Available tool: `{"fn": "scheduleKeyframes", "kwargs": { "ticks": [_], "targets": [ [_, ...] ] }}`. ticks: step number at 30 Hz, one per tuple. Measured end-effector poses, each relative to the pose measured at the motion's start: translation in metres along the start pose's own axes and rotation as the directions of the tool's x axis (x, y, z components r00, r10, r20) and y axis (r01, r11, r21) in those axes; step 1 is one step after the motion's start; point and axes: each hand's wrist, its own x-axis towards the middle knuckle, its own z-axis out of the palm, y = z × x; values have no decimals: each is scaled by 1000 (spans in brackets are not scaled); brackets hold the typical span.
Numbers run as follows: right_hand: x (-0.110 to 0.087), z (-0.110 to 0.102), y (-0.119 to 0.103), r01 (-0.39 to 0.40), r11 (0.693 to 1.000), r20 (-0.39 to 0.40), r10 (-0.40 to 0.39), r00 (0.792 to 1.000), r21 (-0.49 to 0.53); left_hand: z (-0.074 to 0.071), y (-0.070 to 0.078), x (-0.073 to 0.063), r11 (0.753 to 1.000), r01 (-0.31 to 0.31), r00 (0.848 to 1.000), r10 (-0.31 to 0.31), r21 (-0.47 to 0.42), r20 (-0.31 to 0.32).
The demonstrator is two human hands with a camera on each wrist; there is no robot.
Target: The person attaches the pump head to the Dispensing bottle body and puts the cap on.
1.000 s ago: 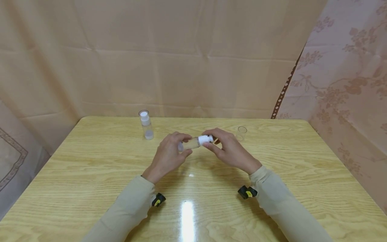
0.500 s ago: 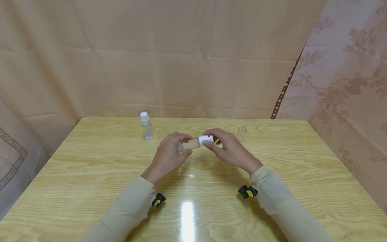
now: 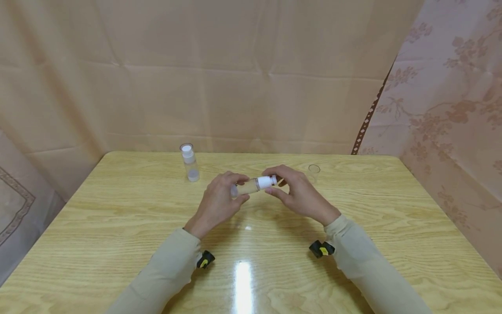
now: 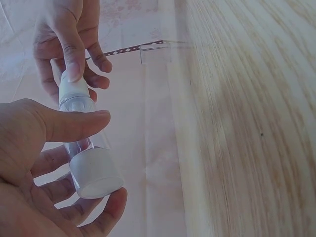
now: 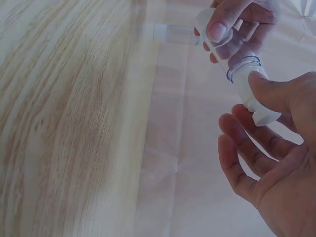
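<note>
Above the middle of the table, a clear pump bottle (image 3: 247, 187) with a white pump top (image 3: 264, 182) lies almost level between both hands. My left hand (image 3: 220, 198) grips its transparent body, thumb on one side and fingers on the other. In the left wrist view the bottle's white base (image 4: 98, 174) points towards the camera. My right hand (image 3: 300, 194) pinches the white top between thumb and fingers. The right wrist view shows the right thumb (image 5: 269, 91) against the white top, just beyond the clear threaded-looking neck (image 5: 243, 66).
A second clear pump bottle (image 3: 191, 164) with a white top stands upright at the back left of the wooden table (image 3: 129, 226). A transparent cap (image 3: 314, 169) stands at the back right, behind the right hand. A beige curtain (image 3: 235, 87) hangs behind the table.
The right thumb and fingers have shifted slightly around the white pump top, the thumb moving up and then back down. The left hand and bottle body stay in place.
</note>
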Motion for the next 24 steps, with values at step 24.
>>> {"fn": "scheduleKeyframes", "kwargs": {
  "ticks": [24],
  "targets": [
    [-1,0,1,-70,997,42,69,997,26,-1,1,0,1000,19,1000,-19,1,2]
  ]
}}
